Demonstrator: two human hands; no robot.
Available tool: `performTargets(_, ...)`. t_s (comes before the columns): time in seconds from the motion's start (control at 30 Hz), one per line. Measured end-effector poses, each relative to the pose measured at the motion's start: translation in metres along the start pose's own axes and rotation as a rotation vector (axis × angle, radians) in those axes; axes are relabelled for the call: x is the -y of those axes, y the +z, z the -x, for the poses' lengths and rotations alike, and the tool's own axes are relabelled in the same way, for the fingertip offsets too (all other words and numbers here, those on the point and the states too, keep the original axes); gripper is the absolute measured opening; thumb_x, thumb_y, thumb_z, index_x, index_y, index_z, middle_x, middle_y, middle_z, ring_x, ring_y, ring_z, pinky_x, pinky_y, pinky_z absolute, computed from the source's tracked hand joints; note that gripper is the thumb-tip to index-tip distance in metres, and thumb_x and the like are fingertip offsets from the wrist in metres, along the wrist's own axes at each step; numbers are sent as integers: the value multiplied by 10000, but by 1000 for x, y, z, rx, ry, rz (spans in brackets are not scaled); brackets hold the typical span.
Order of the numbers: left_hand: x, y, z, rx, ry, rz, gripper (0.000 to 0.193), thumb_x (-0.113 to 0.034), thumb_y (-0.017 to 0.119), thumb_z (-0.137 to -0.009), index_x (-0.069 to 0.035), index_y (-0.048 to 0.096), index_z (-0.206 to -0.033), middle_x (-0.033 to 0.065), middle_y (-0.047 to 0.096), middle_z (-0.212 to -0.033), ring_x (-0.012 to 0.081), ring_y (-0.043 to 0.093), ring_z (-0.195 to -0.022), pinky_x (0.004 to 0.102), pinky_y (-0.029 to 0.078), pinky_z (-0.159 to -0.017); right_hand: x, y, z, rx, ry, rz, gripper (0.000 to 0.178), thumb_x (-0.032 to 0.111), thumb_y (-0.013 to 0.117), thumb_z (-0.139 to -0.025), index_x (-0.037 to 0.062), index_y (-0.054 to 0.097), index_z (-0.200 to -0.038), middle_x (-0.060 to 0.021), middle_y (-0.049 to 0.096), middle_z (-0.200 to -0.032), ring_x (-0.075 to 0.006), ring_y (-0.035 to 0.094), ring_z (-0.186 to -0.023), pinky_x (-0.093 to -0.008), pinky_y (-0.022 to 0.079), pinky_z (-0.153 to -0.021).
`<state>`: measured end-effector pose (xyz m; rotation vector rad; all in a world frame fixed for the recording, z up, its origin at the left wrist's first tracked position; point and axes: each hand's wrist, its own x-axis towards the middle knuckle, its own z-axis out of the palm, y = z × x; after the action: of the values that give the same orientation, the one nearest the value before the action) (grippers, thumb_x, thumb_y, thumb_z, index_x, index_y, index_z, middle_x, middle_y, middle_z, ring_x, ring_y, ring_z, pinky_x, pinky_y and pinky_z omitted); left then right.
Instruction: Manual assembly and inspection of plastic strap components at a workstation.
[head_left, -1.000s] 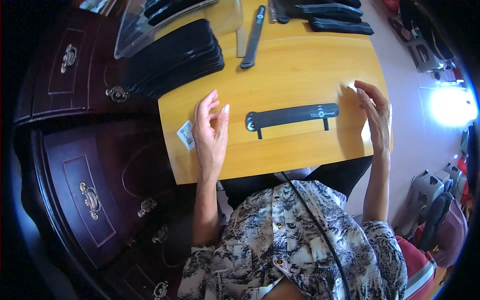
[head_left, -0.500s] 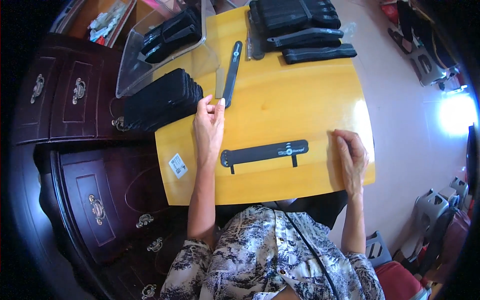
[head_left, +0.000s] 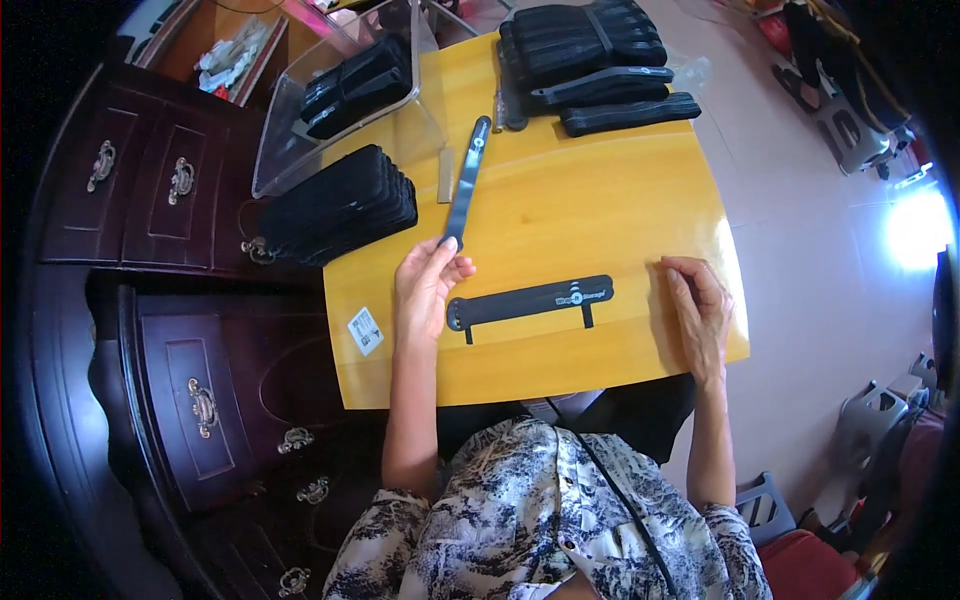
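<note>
Between my hands on the yellow table (head_left: 620, 200) lies a flat black strap (head_left: 530, 301). Left hand (head_left: 425, 290) pinches the near end of a long narrow black strip (head_left: 465, 182) stretching away. Right hand (head_left: 697, 315) rests open, flat on the table's right edge. Stacks of black straps (head_left: 340, 205) sit beyond, beside a clear bin (head_left: 345, 90).

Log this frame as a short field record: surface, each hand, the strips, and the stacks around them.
surface: yellow wooden tabletop
left hand: fingers pinching the near end of a long dark strip that lies on the table
right hand: flat on the tabletop near its right edge, holding nothing
between the hands: black strap with two short tabs, lying flat
left side: stack of black pieces; clear plastic bin with more inside
far edge: pile of black straps
</note>
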<state>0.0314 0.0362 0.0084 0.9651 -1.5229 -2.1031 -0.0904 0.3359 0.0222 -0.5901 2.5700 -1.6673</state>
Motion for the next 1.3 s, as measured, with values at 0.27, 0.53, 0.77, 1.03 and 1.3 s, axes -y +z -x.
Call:
performTargets(0.27, -19, 9, 91, 116, 30, 139, 237, -110, 615, -926, 31, 542, -1103, 84, 616, -907, 159, 636, -759, 306, 553, -711, 74, 33, 17, 115, 94, -84, 189, 148, 650, -900, 25, 681, -1040, -53, 678, -920, -115, 617, -802, -232, 474, -651)
performTargets(0.53, -26, -9, 127, 377, -22, 117, 270, -121, 633, -932, 31, 537, -1134, 94, 635, -871, 136, 634, -742, 268, 534, -699, 118, 98, 19, 424, 346, -553, 386, 390, 603, -947, 14, 655, -876, -1, 574, -618, -42, 514, -494, -197, 407, -437)
performTargets(0.77, -21, -13, 114, 448, 578, -378, 168, -92, 676, -872, 0, 584, -978, 85, 615, -865, 180, 618, -736, 302, 516, -658, 127, 95, 15, 501, 553, -833, 363, 291, 557, -975, 15, 598, -742, 24, 471, -522, -19, 355, -335, -161, 270, -311)
performTargets(1.03, -42, 10, 106, 759, 1438, -787, 191, -76, 693, -726, -40, 588, -882, 82, 567, -937, 214, 578, -806, 317, 522, -721, 107, 74, 14, 1024, 958, -1162, 399, 297, 526, -991, 10, 548, -715, 24, 450, -526, -2, 298, -314, -141, 197, -250)
performTargets(1.3, -12, 25, 118, 548, 314, 46, 156, -2, 674, -859, 23, 566, -968, 95, 563, -941, 142, 601, -826, 256, 506, -713, 98, 52, 24, 337, 204, -759, 473, 425, 467, -998, -24, 595, -928, -45, 553, -695, -78, 502, -492, -198, 386, -432)
